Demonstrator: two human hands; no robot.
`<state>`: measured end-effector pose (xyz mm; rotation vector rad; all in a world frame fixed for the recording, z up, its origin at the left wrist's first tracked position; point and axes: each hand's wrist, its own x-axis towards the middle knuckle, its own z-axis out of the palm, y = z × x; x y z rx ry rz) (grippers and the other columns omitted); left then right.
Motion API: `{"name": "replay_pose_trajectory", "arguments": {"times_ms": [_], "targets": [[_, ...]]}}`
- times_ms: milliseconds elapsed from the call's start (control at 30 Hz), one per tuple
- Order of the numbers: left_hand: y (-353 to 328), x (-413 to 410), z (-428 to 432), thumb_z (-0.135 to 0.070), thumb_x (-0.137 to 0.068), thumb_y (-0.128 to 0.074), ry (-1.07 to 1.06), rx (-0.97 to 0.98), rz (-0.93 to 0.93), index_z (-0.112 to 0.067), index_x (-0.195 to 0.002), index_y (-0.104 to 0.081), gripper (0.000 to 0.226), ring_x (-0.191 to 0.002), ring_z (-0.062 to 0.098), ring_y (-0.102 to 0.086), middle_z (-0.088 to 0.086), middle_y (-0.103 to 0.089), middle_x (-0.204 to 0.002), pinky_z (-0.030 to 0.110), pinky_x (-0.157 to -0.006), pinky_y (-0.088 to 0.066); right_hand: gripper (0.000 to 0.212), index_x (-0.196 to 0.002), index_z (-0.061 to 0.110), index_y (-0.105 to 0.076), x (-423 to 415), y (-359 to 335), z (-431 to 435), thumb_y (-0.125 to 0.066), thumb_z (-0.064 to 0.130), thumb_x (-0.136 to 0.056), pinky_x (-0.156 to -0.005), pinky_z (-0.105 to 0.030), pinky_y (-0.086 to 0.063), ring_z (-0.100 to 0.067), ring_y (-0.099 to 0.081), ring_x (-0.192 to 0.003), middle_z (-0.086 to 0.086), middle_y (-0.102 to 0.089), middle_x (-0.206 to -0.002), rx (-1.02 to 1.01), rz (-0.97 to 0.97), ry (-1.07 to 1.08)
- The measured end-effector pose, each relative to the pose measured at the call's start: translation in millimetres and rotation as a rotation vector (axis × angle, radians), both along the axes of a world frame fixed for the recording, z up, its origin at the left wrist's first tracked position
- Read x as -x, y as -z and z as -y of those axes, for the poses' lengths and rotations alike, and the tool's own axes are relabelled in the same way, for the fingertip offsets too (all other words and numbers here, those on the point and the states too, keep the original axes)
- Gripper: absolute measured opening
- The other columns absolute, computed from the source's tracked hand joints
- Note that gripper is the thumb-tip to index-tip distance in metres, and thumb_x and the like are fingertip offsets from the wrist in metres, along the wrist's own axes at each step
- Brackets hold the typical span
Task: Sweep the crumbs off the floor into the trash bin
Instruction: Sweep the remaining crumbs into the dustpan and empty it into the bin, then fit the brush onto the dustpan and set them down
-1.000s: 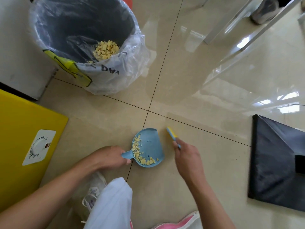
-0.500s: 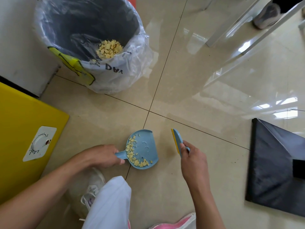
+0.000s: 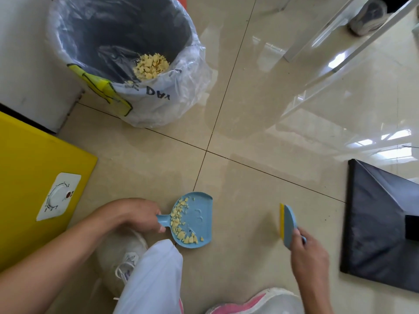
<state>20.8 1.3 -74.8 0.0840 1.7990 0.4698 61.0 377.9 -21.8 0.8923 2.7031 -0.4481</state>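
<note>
right hand [image 3: 309, 257], clamped on the brush [image 3: 287, 225], has swung to three o'clock of the loaded dustpan [image 3: 195, 219], gripped by the left hand [image 3: 136, 215]; tipping into the trash bin [image 3: 188, 71] comes next.

Glossy tiled floor [image 3: 260, 137], smooth matt plastic dustpan [image 3: 199, 219], clear crinkled plastic bin liner [image 3: 188, 82]

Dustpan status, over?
Left hand grips dustpan handle, crumbs loaded. Right hand holds brush, clear of pan. Trash bin ahead, floor path unobstructed.
</note>
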Motion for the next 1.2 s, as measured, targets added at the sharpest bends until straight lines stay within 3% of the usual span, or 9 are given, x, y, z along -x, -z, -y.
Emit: {"name": "replay_pose_trajectory", "arguments": {"times_ms": [200,367,500,667,767,833,900,1033,1200], "targets": [[6.1,-7.1,-25.9,-0.047,-0.09,-0.059,0.064,-0.009,0.018,-0.02,-0.09,-0.064,0.027,-0.067,0.019,-0.05,-0.004,-0.055,-0.071,0.03,-0.057,-0.034,0.025,-0.081,0.02,-0.058,-17.5,12.6,0.2,-0.045,0.025,-0.103,-0.063,-0.042,-0.048,-0.022,-0.055,-0.061,0.0,-0.059,-0.06,-0.063,0.028,-0.046],[17.2,-23.6,-32.3,-0.049,-0.087,-0.061,0.007,-0.02,-0.009,-0.02,-0.078,-0.058,0.031,-0.057,0.017,-0.044,-0.004,-0.05,-0.063,0.029,-0.054,-0.029,0.027,-0.103,0.014,-0.068,3.6,26.2,36.2,-0.044,0.026,-0.104,-0.065,-0.04,-0.043,-0.037,-0.062,-0.079,-0.014,-0.069,-0.079,-0.019,0.032,-0.216],[29.8,-33.9,-41.6,-0.051,-0.083,-0.062,-0.095,-0.006,-0.018,-0.021,-0.065,-0.052,0.037,-0.055,0.015,-0.045,-0.006,-0.049,-0.06,0.029,-0.054,-0.03,0.029,-0.092,0.016,-0.066,-2.8,19.5,92.1,-0.043,0.03,-0.104,-0.065,-0.04,-0.039,-0.031,-0.061,-0.077,-0.009,-0.067,-0.076,0.144,0.126,-0.463],[37.1,-40.7,-42.5,-0.058,-0.076,-0.062,-0.133,0.0,-0.02,-0.026,-0.072,-0.058,0.032,-0.062,0.015,-0.054,-0.005,-0.058,-0.068,0.029,-0.058,-0.036,0.025,-0.088,0.027,-0.069,-19.3,-12.6,104.1,-0.049,0.033,-0.101,-0.062,-0.024,-0.046,-0.011,-0.061,-0.065,0.005,-0.07,-0.069,0.426,0.134,-0.37],[30.4,-42.9,-32.0,-0.06,-0.08,-0.059,-0.106,-0.053,-0.035,-0.027,-0.084,-0.06,0.033,-0.07,0.017,-0.055,-0.003,-0.061,-0.079,0.031,-0.063,-0.037,0.021,-0.106,0.031,-0.077,-26.4,-35.1,85.1,-0.058,0.027,-0.099,-0.067,-0.011,-0.042,-0.008,-0.069,-0.082,0.006,-0.079,-0.088,0.35,0.07,-0.244],[18.4,-44.0,-20.0,-0.059,-0.085,-0.057,-0.116,-0.087,-0.058,-0.028,-0.081,-0.056,0.031,-0.07,0.016,-0.053,-0.004,-0.059,-0.08,0.031,-0.062,-0.036,0.023,-0.114,0.027,-0.077,-26.1,-46.3,72.4,-0.061,0.025,-0.097,-0.073,-0.021,-0.043,-0.015,-0.068,-0.088,0.0,-0.078,-0.091,0.281,0.059,-0.177],[-0.5,-43.5,-4.6,-0.057,-0.088,-0.056,-0.179,-0.104,-0.08,-0.029,-0.079,-0.055,0.03,-0.067,0.012,-0.05,-0.008,-0.057,-0.077,0.03,-0.06,-0.035,0.023,-0.112,0.028,-0.077,-19.4,-57.2,67.0,-0.061,0.025,-0.097,-0.075,-0.029,-0.046,-0.016,-0.063,-0.078,0.002,-0.071,-0.077,0.261,0.042,-0.139],[-55.1,-39.7,26.8,-0.065,-0.082,-0.06,-0.42,-0.195,-0.084,-0.038,-0.074,-0.06,0.028,-0.056,-0.001,-0.048,-0.016,-0.057,-0.063,0.023,-0.057,-0.038,0.024,-0.085,0.04,-0.074,10.9,-87.8,76.2,-0.059,0.028,-0.098,-0.055,-0.013,-0.04,-0.004,-0.054,-0.05,0.009,-0.055,-0.046,0.366,-0.09,-0.163],[-136.7,-21.1,57.5,-0.077,-0.074,-0.061,-0.637,-0.32,-0.129,-0.033,-0.073,-0.059,0.044,-0.055,0.0,-0.047,-0.012,-0.052,-0.06,0.024,-0.057,-0.035,0.022,-0.085,0.037,-0.075,59.1,-123.5,114.4,-0.054,0.043,-0.091,-0.041,-0.007,-0.034,-0.005,-0.04,-0.037,0.003,-0.05,-0.042,0.625,-0.376,-0.147]]}}
